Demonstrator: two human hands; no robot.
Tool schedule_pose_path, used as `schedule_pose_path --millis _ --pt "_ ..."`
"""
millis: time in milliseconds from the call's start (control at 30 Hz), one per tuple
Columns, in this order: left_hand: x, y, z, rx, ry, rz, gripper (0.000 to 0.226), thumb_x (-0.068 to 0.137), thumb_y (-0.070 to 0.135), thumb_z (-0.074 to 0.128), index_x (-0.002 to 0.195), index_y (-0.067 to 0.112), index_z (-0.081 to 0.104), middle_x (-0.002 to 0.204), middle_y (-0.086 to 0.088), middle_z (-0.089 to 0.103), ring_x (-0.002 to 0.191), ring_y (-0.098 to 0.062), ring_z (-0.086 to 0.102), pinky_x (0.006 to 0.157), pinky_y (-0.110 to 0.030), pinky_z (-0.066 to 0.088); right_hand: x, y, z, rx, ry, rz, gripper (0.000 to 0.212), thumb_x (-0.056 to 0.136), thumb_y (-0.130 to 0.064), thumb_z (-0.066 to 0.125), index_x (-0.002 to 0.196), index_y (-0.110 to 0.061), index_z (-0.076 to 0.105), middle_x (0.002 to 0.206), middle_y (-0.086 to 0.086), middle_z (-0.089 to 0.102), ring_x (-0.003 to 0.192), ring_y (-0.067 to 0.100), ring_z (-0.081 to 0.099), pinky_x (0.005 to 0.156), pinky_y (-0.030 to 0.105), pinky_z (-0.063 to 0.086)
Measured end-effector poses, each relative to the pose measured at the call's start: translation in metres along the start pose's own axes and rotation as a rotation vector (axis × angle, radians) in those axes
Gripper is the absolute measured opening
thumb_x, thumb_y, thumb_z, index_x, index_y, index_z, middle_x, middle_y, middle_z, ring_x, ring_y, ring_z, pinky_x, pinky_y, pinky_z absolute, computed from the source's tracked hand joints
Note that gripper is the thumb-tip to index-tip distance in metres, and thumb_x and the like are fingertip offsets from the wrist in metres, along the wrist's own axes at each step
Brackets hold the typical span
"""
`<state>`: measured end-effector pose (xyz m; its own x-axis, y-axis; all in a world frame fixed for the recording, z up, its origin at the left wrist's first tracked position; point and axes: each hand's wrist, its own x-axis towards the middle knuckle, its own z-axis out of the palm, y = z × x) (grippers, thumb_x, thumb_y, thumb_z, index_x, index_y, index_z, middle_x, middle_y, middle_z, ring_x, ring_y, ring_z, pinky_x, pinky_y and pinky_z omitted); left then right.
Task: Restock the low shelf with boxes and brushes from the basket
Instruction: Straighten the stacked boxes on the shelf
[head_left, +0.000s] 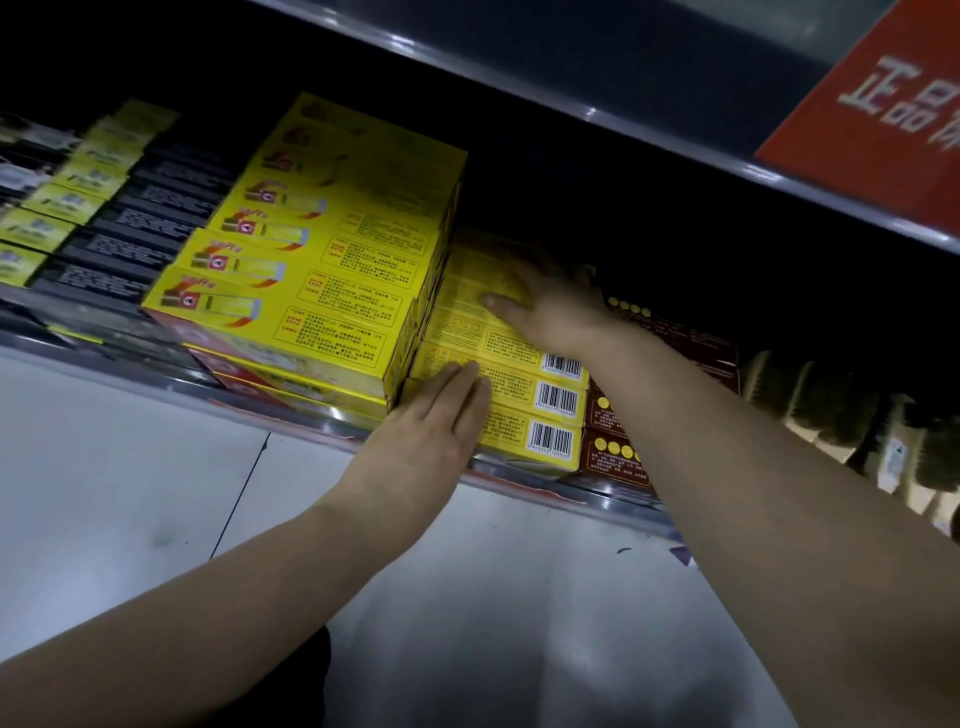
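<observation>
head view. yellow cartons, flat and long, lie in a low stack at the front of the low shelf, barcodes facing up. the stack sits tight against a taller stack of yellow boxes on its left and touches dark red boxes on its right. brushes stand further right on the same shelf, blurred. basket not in view.

handling, as a judgement: printed cardboard, likely light, stiff on the broad faces, soft at corners and flaps. glossy print may slide under a palm. best taken across the narrow width or at the short ends, or nudged with a flat hand; avoid squeezing the middle.

left hand: fingers straight and together, laid flat on the near cartons at their left end, gripping nothing; forearm reaches up from lower left.

right hand: palm down on the top carton deeper in, thumb splayed left, fingers extended into shadow, pressing rather than gripping; arm comes in from lower right, crossing above the red boxes.
</observation>
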<state>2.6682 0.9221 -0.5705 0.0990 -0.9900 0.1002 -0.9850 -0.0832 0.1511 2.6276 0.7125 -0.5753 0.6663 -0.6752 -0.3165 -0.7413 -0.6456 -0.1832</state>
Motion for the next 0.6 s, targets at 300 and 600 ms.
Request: schedule_pose_path --millis 300,600 --pt "-0.012 -0.004 -0.05 -0.196 0.165 0.121 0.06 0.059 -0.012 0.074 0.118 -0.004 0.061 0.122 -0.018 0.062 0.116 -0.032 0.058 0.097 -0.036 0.047 -0.052 -0.039 -0.005 0.418 0.09 -0.099 0.049 0.096 -0.021 0.048 0.143 -0.013 0.035 0.151 0.013 0.028 0.139 0.031 0.027 0.114 0.041 0.024" --pt "-0.049 -0.114 -0.092 -0.711 0.463 -0.516 0.049 0.098 0.016 0.042 0.145 0.018 0.031 0.146 0.009 0.032 0.136 -0.001 0.027 0.11 -0.015 0.02 -0.15 -0.115 0.014 1.139 0.001 0.0 0.084 0.087 -0.046 0.056 0.15 -0.032 0.001 0.155 -0.015 0.013 0.141 0.001 0.014 0.116 0.03 0.017"
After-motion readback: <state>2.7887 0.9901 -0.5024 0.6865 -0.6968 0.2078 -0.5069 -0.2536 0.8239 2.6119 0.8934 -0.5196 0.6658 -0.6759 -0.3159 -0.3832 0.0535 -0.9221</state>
